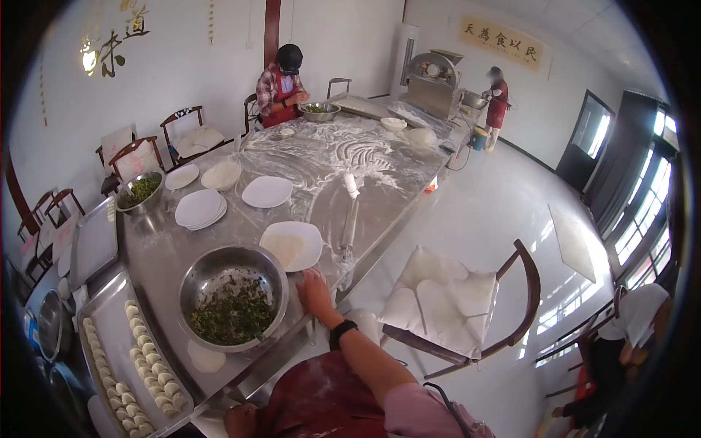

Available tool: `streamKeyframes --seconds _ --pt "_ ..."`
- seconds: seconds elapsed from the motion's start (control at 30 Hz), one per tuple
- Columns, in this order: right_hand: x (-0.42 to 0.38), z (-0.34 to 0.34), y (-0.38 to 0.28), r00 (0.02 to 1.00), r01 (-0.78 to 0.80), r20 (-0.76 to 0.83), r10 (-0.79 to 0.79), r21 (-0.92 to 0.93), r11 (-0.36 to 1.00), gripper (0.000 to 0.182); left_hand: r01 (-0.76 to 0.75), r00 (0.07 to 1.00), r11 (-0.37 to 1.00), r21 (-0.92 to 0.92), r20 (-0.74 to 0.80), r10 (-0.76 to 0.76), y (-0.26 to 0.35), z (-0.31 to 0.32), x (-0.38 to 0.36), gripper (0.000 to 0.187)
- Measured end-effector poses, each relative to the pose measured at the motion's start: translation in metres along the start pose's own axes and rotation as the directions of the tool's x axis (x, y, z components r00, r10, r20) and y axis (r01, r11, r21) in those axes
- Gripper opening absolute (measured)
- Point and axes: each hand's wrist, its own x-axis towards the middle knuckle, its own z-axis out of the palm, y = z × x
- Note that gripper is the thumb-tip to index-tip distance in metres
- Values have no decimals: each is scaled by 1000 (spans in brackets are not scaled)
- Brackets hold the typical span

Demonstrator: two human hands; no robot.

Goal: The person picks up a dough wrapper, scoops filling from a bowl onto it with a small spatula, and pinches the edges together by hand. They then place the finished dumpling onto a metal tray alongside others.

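My right hand [315,292] rests at the table's edge, fingers stretched toward a white square plate [315,244] bearing pale round dough wrappers [283,250]. It seems to hold nothing. Left of it stands a large steel bowl [188,271] of chopped green filling [232,310], with a spoon handle at its rim. One flat wrapper [207,357] lies against the bowl's near side. Low in view, my left hand [241,421] is near the table edge by my red apron; its fingers are hidden. Rows of folded dumplings [150,365] sit on a metal tray [109,290] at left.
A steel table [314,190] dusted with flour stretches ahead. Stacked plates [198,209] and another filling bowl [140,193] stand on it. A chair [445,306] is at right. One person [280,87] works across the table; another [497,106] stands by a machine [432,84].
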Motion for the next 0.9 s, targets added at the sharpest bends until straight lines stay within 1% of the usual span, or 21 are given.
streamKeyframes --seconds 0.03,0.07,0.13,0.17,0.2,0.23,0.27,0.3,0.33,0.37,0.43,0.5,0.53,0.63,0.73,0.83,0.9 --pt "4 4 3 1000 10 -19 -10 0 1000 35 -25 999 999 -38 -42 24 1 3 -2 15" --pt "10 7 7 999 27 32 -26 -26 999 31 -50 995 996 -76 -85 43 1 5 -4 14" --pt "26 4 12 987 73 147 -62 -64 995 25 -55 997 999 2 -61 55 -12 12 0 15" --pt "29 11 24 980 82 184 -78 -15 997 21 -37 998 999 39 -57 40 -20 19 1 18" --pt "33 11 28 966 104 233 -113 49 993 20 -67 993 997 24 -93 69 -25 24 2 19" --pt "32 7 35 957 192 217 -195 35 981 22 -78 987 997 12 -143 79 -29 30 4 21" --pt "30 0 27 971 167 178 -161 -18 986 21 -47 996 995 89 -67 53 -36 38 8 21" --pt "30 -28 6 949 260 226 -217 -178 949 21 -11 1000 988 156 8 10 -43 44 12 22" --pt "17 -39 -15 979 200 -45 -201 -31 979 26 37 989 977 208 132 -65 -38 42 19 23" --pt "18 -51 -25 973 213 117 -199 -127 969 33 66 957 966 250 258 -132 -37 43 27 24" --pt "-13 -7 4 990 141 40 -136 -233 962 37 59 929 984 168 353 -116 -67 79 34 30" --pt "-14 -12 -8 989 33 147 0 -223 974 43 35 849 991 127 520 -97 -75 96 42 35" --pt "-11 -19 -14 978 -27 197 74 -229 973 47 17 797 994 104 600 -76 -69 99 46 37" --pt "-12 -16 -14 986 11 163 30 -244 970 45 -5 703 1000 -22 711 19 -51 103 53 41" --pt "-12 -17 -15 984 22 174 24 -263 965 45 19 848 981 -195 523 88 -52 127 43 43" --pt "-11 -13 -10 986 43 166 3 -271 962 44 57 866 998 34 496 -67 -50 133 25 43" --pt "-13 -12 -7 985 47 174 8 -309 950 44 57 738 957 284 634 -232 -45 121 27 42"
